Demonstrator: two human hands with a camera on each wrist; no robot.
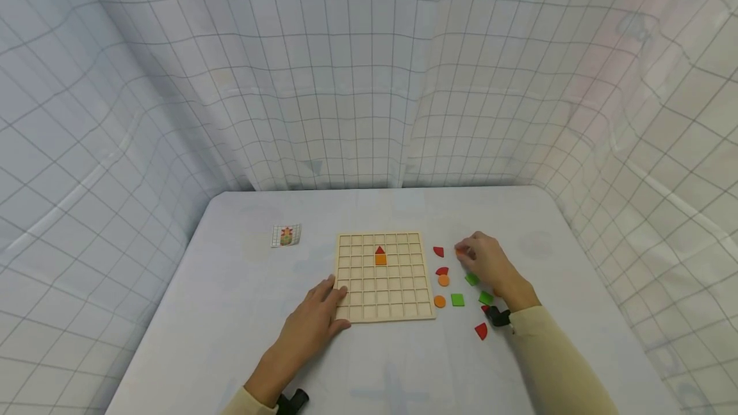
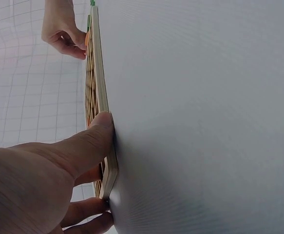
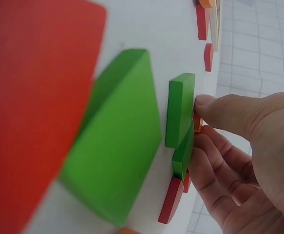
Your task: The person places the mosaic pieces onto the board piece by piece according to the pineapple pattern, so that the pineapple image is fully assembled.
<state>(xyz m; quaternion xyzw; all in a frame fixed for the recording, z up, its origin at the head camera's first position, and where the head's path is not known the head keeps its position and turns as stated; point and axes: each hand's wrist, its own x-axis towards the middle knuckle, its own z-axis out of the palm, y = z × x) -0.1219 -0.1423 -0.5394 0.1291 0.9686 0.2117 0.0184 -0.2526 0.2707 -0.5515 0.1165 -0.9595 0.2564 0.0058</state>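
Note:
A square wooden grid board (image 1: 406, 287) lies on the table, with a red triangle (image 1: 380, 250) above an orange square (image 1: 380, 260) in its cells. My left hand (image 1: 311, 319) holds the board's near left corner; in the left wrist view the thumb (image 2: 100, 122) lies against the front edge and the other fingers are round the side. Right of the board, my right hand (image 1: 484, 261) pinches a small orange piece (image 3: 197, 121) between thumb and fingers, close to the tabletop. Its shape is mostly hidden. Green squares (image 3: 180, 109) lie just beside these fingers.
Right of the board lie orange discs (image 1: 440, 301), a green square (image 1: 458, 300) and several red quarter-circle pieces (image 1: 481, 331). A small picture card (image 1: 286, 235) lies at the back left of the white table (image 1: 242, 312). Grid-patterned curtains (image 1: 357, 82) surround the table.

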